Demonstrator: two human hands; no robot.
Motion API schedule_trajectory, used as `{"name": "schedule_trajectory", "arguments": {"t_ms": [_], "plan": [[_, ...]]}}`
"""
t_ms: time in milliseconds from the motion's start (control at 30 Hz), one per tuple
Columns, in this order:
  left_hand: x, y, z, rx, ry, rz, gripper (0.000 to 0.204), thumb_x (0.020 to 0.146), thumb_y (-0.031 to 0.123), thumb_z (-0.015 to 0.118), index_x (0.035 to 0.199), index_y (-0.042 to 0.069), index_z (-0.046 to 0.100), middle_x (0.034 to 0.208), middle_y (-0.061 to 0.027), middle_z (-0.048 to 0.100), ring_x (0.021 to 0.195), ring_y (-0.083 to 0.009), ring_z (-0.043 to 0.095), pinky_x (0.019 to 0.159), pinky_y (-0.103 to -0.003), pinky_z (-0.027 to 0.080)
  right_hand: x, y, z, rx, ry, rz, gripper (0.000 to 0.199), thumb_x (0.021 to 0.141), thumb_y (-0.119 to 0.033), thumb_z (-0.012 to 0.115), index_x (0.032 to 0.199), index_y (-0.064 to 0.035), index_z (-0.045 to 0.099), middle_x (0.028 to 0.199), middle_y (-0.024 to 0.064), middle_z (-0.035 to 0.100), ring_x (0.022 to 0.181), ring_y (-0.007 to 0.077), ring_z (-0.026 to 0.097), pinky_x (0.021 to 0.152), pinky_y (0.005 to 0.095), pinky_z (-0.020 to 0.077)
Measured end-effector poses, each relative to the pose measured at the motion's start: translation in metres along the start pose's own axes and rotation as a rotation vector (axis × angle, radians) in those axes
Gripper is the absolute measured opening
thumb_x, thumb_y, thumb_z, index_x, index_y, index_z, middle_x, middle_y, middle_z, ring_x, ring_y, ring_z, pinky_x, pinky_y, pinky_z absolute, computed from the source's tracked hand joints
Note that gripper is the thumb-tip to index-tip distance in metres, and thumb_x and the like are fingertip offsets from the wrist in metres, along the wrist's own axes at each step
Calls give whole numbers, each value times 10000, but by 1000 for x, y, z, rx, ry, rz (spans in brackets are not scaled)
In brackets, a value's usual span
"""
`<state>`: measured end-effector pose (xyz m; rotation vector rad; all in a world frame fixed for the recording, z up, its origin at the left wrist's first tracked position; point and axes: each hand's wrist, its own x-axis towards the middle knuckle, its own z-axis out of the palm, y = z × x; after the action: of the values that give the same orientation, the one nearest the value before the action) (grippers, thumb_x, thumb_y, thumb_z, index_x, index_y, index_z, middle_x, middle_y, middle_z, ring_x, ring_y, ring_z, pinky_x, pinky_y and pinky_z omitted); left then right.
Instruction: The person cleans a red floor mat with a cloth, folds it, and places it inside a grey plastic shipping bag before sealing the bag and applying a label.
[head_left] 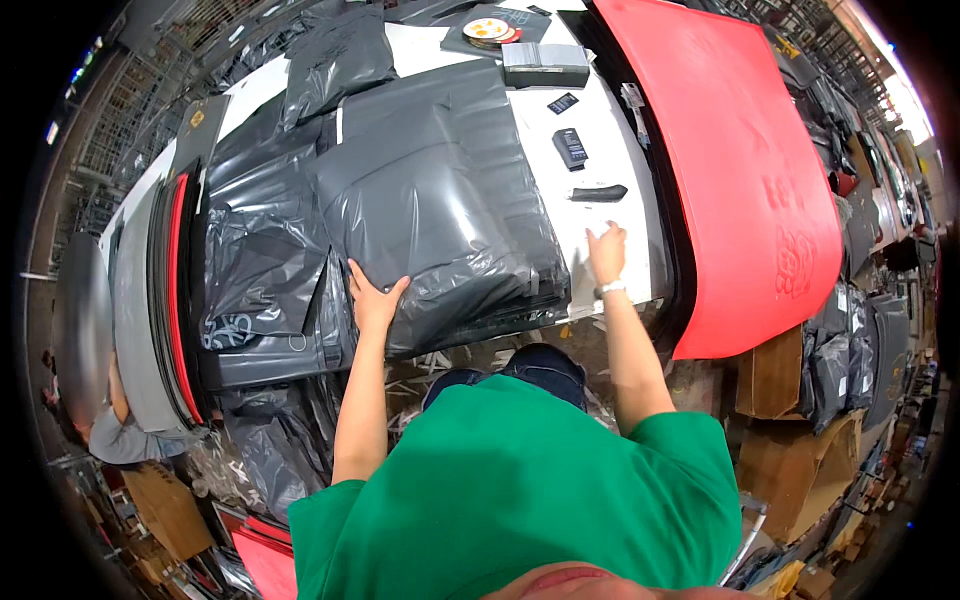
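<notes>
My left hand (374, 301) lies with its fingers spread on the near left edge of a packed dark grey plastic bag (420, 190). The bag is flat and glossy and rests on a stack of similar ones. To its right, my right hand (607, 255) hovers over or touches the white tabletop (635, 215), fingers apart and nothing seen in them. Just beyond it lies a slim black object (598, 193), too small to identify. Farther off are a stack of small dark cards (570, 148) and a single dark card (562, 103).
A large red sheet (750, 170) drapes over a pile at the right. Black plastic bags (265, 250) and a stack of grey mats (150, 310) stand at the left. A block of grey cards (546, 66) sits at the back. Another person's arm (118, 390) shows far left; cardboard boxes (795, 470) stand lower right.
</notes>
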<state>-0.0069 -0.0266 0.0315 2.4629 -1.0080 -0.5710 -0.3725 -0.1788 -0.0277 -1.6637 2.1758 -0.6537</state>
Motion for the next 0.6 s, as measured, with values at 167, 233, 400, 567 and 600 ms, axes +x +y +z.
{"name": "schedule_trajectory", "arguments": {"t_ms": [167, 233, 400, 567, 600], "plan": [[4, -15, 7, -5, 62, 61, 1158, 629, 491, 746, 1422, 80, 10, 1382, -275, 242, 1250, -403, 322, 998, -429, 339, 33, 25, 0, -144, -137, 286, 622, 683, -304, 747, 1095, 39, 432, 1074, 211, 522, 889, 378, 596, 759, 438, 503], [4, -7, 6, -23, 42, 68, 1155, 631, 491, 746, 1422, 80, 12, 1382, -280, 239, 1250, -404, 322, 999, -427, 339, 43, 43, 10, -52, -185, 328, 611, 675, -292, 751, 1091, 33, 444, 1101, 212, 516, 858, 377, 613, 749, 430, 511], [2, -19, 8, -7, 71, 47, 1123, 649, 495, 732, 1420, 72, 35, 1367, -291, 257, 1221, -429, 351, 992, -432, 341, 48, 20, 15, -260, -138, 258, 525, 704, -229, 711, 1083, 40, 468, 1014, 231, 605, 913, 336, 626, 744, 420, 511], [7, -16, 14, -75, 96, 135, 1100, 661, 508, 717, 1416, 58, 56, 1359, -291, 267, 1220, -429, 346, 994, -437, 331, 79, 69, 39, 289, -239, 502, 269, 727, -124, 649, 918, 29, 537, 811, 173, 616, 757, 275, 630, 674, 366, 521], [4, -18, 12, -108, 104, 118, 1061, 672, 439, 736, 1412, 43, 87, 1360, -284, 270, 1246, -412, 313, 1017, -429, 301, 78, 63, 37, 497, -323, 546, 225, 727, -122, 653, 872, 17, 551, 754, 140, 611, 703, 253, 622, 670, 356, 522]]}}
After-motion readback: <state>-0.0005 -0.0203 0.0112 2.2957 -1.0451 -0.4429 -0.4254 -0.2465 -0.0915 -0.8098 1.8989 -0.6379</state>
